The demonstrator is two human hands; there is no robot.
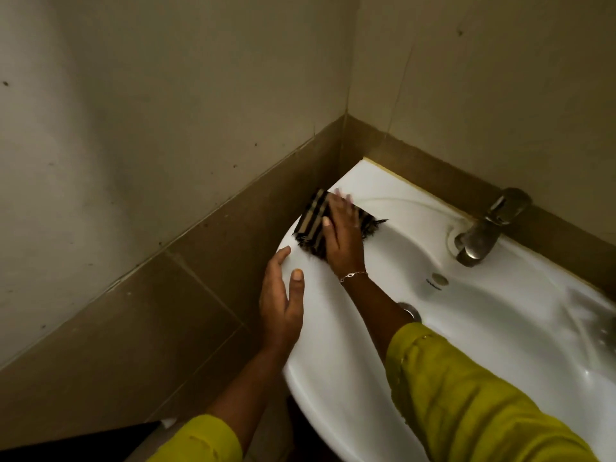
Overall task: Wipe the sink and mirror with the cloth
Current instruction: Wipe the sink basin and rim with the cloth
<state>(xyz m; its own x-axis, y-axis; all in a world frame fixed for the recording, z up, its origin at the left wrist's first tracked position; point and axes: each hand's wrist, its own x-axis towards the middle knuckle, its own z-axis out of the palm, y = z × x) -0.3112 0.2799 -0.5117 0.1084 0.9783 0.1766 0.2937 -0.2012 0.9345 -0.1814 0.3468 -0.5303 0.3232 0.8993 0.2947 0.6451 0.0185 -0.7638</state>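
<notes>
Head view, looking down into a room corner. White ceramic wash sink (pixel 333 378) fills the lower right of the frame, set against the right-hand wall.

Dark brown cloth with tan stripes and a frayed edge (pixel 310 225) lies folded on the sink's flat rim, centre of frame, near the far left corner of the basin. Its frayed end points right, toward the bowl.

Right hand (pixel 343 236) lies flat on top of the cloth, palm down. Fingers straight and close together, pressing the cloth onto the rim, not curled round it; fingertips are slightly blurred. Thin silver chain bracelet (pixel 353 275) at the wrist. Forearm crosses over the bowl; yellow-green sleeve (pixel 466 395) covers it in the lower right.

Left hand (pixel 281 301) rests against the sink's outer left edge, just below the cloth and apart from it. Fingers loose and nearly straight along the edge, thumb lying on the rim's top. It holds nothing. A second yellow-green cuff (pixel 206 441) sits at the bottom edge.

Dull metal lever tap (pixel 483 231) stands on the back rim, right of centre. Round overflow cap (pixel 439 279) below it. Metal drain ring (pixel 411 311) is partly hidden by the right forearm.

Brown tile band (pixel 166 311) runs along both walls at sink level; pale speckled wall (pixel 133 95) above it.
</notes>
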